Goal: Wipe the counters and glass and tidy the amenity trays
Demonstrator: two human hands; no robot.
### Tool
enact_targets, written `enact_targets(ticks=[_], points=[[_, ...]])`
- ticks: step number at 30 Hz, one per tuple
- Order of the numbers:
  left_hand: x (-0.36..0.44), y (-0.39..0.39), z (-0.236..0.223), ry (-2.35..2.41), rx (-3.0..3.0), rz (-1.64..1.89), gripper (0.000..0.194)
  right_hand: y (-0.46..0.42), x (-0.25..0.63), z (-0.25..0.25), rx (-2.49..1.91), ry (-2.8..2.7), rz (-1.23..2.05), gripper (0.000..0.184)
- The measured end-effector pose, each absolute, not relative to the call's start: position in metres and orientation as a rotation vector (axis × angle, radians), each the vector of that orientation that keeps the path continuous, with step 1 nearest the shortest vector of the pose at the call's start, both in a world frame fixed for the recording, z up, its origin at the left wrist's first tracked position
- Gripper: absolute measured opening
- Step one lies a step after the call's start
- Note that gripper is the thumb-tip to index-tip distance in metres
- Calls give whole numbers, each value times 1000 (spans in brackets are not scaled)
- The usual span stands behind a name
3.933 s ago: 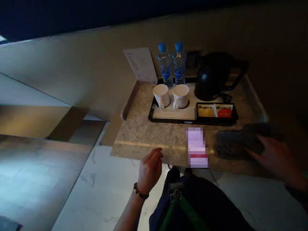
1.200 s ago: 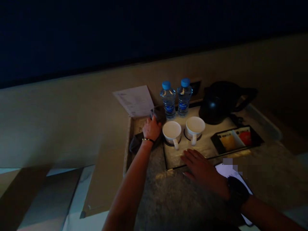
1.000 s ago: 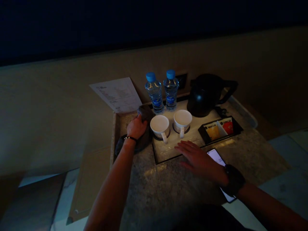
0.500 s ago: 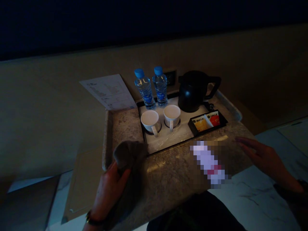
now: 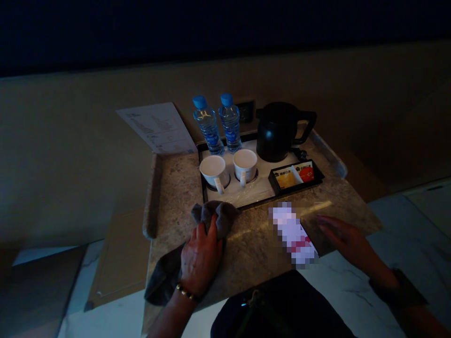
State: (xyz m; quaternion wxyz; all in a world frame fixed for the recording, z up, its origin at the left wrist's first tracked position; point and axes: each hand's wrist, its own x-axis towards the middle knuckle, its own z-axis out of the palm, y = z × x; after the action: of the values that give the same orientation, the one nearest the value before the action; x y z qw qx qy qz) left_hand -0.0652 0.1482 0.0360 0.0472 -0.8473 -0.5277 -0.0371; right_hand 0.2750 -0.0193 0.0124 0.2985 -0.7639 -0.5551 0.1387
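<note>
grey cloth (image 5: 221,218) lay on the counter (image 5: 176,188) before the tray (image 5: 259,193); we clutched it with our left hand (image 5: 200,260), fingers curled; our right hand (image 5: 343,234) was near the blurred phone (image 5: 294,232), fingers together.

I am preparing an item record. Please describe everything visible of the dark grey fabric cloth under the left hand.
The dark grey fabric cloth looks soft, crumpled into folds. It lies on the brown mottled stone-look tabletop, one bunched end close to the black-rimmed white tray (contact unclear), the other spread toward the tabletop's left edge. The bare left hand lies on it and hides its middle.
</note>
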Motion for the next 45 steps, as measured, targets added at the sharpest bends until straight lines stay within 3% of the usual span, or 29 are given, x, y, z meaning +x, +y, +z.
enact_targets(ticks=[9, 15, 25, 33, 45], points=[[-21, 123, 26, -1815, -2277, -118, 60, 1, 320, -13, -1704, -1851, 288, 31], [9, 98, 25, -2157, -1971, -204, 59, -2, 346, -12, -1421, -2165, 236, 36], [-37, 80, 13, -2665, -1564, -301, 49, -6, 348, -8, -1179, -2305, 249, 34], [-52, 92, 8, -2658, -1611, -389, 49, -14, 325, -21, -1253, -2173, 174, 28], [-72, 102, 6, -2601, -1726, -424, 47, -9, 296, -25, -1382, -2081, 32, 32]])
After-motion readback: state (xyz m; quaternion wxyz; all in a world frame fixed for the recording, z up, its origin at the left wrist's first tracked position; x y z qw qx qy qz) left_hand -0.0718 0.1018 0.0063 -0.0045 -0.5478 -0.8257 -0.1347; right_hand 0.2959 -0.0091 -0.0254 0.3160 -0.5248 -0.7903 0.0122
